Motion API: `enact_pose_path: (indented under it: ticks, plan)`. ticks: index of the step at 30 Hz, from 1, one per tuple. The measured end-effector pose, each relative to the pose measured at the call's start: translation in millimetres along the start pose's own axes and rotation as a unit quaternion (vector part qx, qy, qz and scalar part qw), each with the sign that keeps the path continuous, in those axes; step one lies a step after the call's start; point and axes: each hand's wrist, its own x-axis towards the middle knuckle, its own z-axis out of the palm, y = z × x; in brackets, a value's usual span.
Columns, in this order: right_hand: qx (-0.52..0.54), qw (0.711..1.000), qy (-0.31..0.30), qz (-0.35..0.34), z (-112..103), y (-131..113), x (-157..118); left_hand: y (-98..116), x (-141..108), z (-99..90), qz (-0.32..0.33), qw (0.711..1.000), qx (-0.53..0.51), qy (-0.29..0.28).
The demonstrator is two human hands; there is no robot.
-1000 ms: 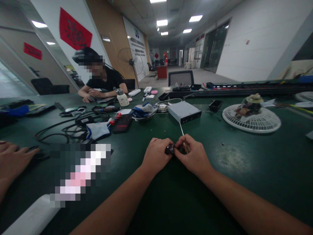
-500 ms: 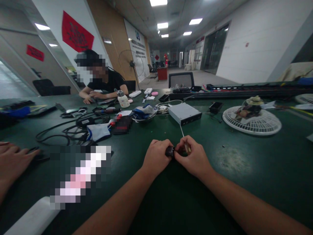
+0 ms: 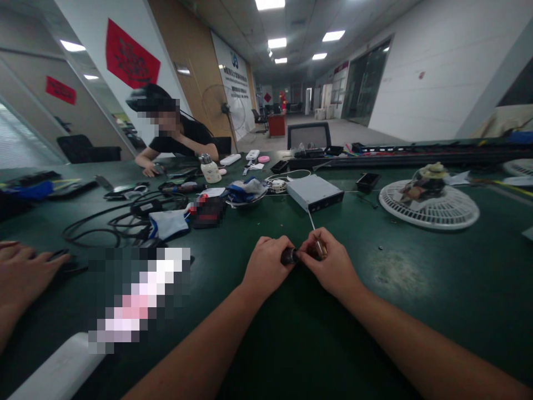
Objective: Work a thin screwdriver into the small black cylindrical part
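My left hand is closed around a small dark cylindrical part, with one end sticking out toward the right. Close beside it, my right hand is curled around a screwdriver with a clear amber handle. The screwdriver's thin metal shaft points away from me, toward a grey metal box that looks like a disc drive. My right thumb and fingertip pinch together at the open end of the dark part; whether anything tiny is between them I cannot make out.
A white fan grille with a motor lies at the right. Left of centre are black cables, a cloth glove and a bowl. Another person's hand rests at the left edge, and a person sits across the table.
My right hand has shifted slightly at the dark part's end, with the amber handle tilted a little differently. The person across has raised one hand to the face.
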Motion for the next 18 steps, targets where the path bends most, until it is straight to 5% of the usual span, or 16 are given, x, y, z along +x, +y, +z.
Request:
enact_pose_path:
  ticks: [18]
  plan:
    - [-0.039, 0.999, -0.032, 0.014, -0.8, -8.6, -0.6, -3.7, 0.3, 3.0, 0.058, 0.998, -0.023, -0.012]
